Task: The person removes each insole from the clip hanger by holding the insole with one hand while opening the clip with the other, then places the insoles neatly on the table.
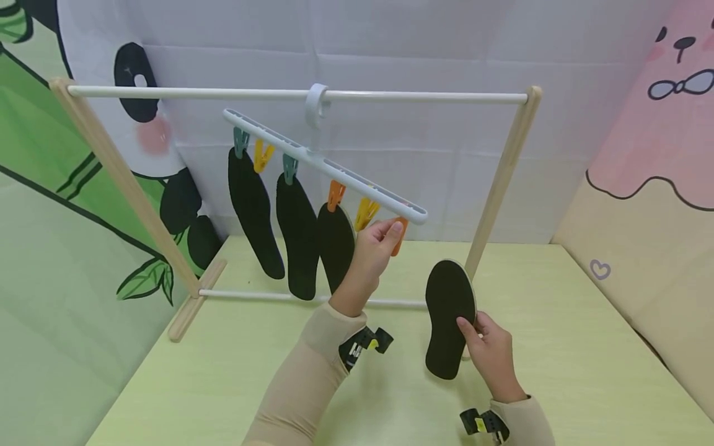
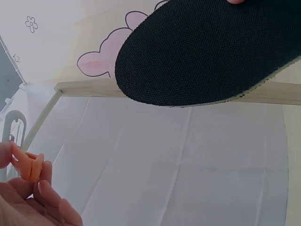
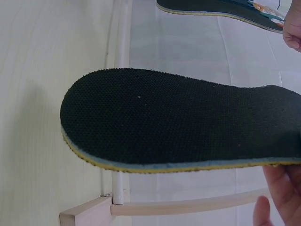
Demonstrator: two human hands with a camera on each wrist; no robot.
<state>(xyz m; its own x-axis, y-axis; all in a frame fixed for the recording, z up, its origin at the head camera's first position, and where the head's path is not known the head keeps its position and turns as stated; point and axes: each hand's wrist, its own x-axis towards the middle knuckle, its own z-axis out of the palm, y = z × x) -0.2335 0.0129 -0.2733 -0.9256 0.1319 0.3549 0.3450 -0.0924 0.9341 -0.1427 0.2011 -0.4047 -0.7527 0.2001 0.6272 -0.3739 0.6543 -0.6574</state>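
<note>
Two hands share the work: your left hand (image 1: 372, 248) is raised to the near end of the white clip hanger (image 1: 323, 164), thumb and fingers pinching the last orange clip (image 1: 398, 238), while your right hand (image 1: 489, 353) grips a loose black insole (image 1: 449, 316) at its lower edge, thumb on the dark face, holding it upright just above the counter (image 1: 558, 347) and below and to the right of that clip. The left wrist view shows the orange clip (image 2: 29, 165) pressed between your fingertips and the insole's rounded toe (image 2: 207, 52) above it, apart from the clip. The right wrist view shows the mesh face of the insole (image 3: 178, 122) and its yellow-edged underside. To do this step well, judged from the layout, squeeze the clip fully so its mouth gapes, lift the insole toe-first into that mouth, seat the toe well inside, then let the clip close before your right hand lets go. Keep the hanger from swinging with the left hand; it already hangs tilted from its hook (image 1: 317, 102) on the white rail (image 1: 223, 93). Outward, three more black insoles (image 1: 298, 232) hang from teal and orange clips, with two yellow clips (image 1: 365, 212) unused, all within the wooden-framed rack (image 1: 119, 179).
</note>
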